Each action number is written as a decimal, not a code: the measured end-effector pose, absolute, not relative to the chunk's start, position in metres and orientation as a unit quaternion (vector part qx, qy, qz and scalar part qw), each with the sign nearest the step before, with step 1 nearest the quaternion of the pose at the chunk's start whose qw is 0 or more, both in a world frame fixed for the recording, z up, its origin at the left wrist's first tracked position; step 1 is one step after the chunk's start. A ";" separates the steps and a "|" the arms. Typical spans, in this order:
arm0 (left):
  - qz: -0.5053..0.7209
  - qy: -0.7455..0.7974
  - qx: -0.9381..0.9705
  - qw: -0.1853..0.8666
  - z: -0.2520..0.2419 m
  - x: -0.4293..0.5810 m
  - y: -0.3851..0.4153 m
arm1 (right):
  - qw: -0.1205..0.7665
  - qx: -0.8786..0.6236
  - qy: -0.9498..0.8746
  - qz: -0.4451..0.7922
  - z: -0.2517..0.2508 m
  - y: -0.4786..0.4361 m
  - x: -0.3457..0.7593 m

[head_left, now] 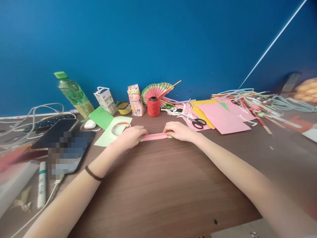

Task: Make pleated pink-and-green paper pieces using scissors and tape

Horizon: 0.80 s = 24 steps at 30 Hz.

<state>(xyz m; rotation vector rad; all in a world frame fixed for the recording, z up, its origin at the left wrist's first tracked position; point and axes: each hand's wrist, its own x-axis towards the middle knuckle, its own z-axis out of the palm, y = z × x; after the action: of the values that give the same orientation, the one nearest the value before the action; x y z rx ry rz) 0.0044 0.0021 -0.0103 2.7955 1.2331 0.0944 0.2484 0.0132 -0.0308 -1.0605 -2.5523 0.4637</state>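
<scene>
A narrow pink paper strip [156, 136] with green ends stretches between my two hands, low over the brown table. My left hand [133, 135] pinches its left end, and a dark band circles that wrist. At the other end, the fingers of my right hand [179, 131] are closed on the strip. A roll of tape [119, 128] lies on pale green paper [106, 136] right beside my left hand. Black-handled scissors [198, 123] rest just beyond my right hand. The fingertips hide the ends of the strip in part.
Along the blue wall stand a green-capped bottle [74, 91], a milk carton [106, 99], a red thread spool [154, 107] and a pink-green paper fan [155, 91]. Pink sheets [223, 114] and a heap of sticks lie right. Phones and a marker [42, 185] lie left.
</scene>
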 end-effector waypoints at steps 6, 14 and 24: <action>0.016 0.401 0.915 0.032 -0.012 0.000 0.007 | 0.142 -0.377 -0.903 0.147 -0.027 0.012 0.249; 0.004 0.404 0.913 -0.059 -0.013 -0.001 0.006 | 0.114 -0.386 -0.909 0.108 -0.028 0.011 0.248; -0.006 0.391 0.918 -0.064 -0.007 0.002 0.002 | 0.073 -0.411 -0.908 0.032 -0.027 0.004 0.244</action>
<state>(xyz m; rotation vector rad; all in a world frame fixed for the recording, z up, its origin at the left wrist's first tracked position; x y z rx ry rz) 0.0022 0.0024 -0.0074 3.0080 1.2826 -0.0191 0.2443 0.0042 -0.0274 -1.2337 -2.7270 0.0949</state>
